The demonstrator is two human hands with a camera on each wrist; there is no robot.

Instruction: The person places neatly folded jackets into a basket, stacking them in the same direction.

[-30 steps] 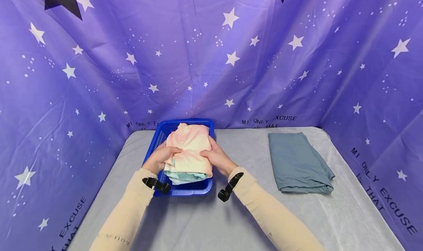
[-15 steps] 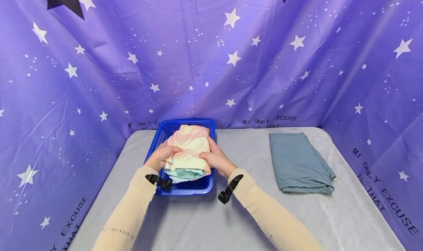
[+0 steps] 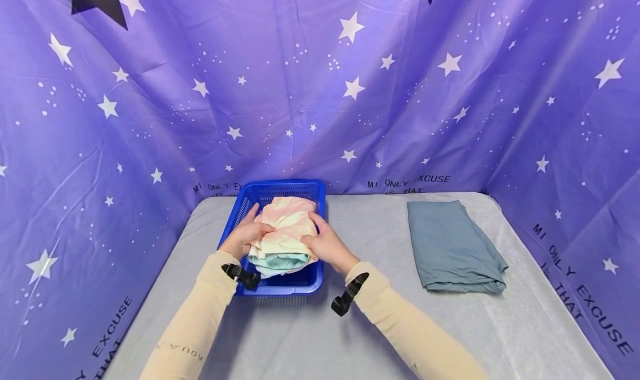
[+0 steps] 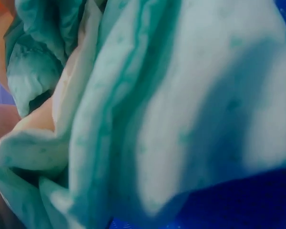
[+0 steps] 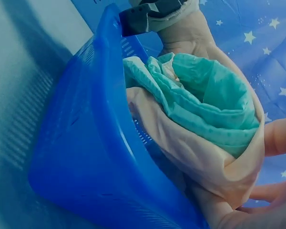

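Note:
A folded garment, pink and cream on top with mint-green printed fabric in its layers, is within the blue basket. My left hand holds its left side, thumb on top and a finger showing past the edge. On the opposite side my right hand grips it, thumb over the top. The right wrist view shows the fabric bent into a curve between the hands, just inside the basket rim. Green printed cloth fills much of the left wrist view, hiding most of the left fingers.
A folded grey-blue cloth lies at the right of the grey-covered table. A purple star-patterned curtain surrounds the back and sides. The basket stands near the table's back edge, with perforated walls.
The garment's far edge has come down and nearer, deeper into the basket. A left finger now shows beyond its side, and the right fingers have shifted slightly along the edge.

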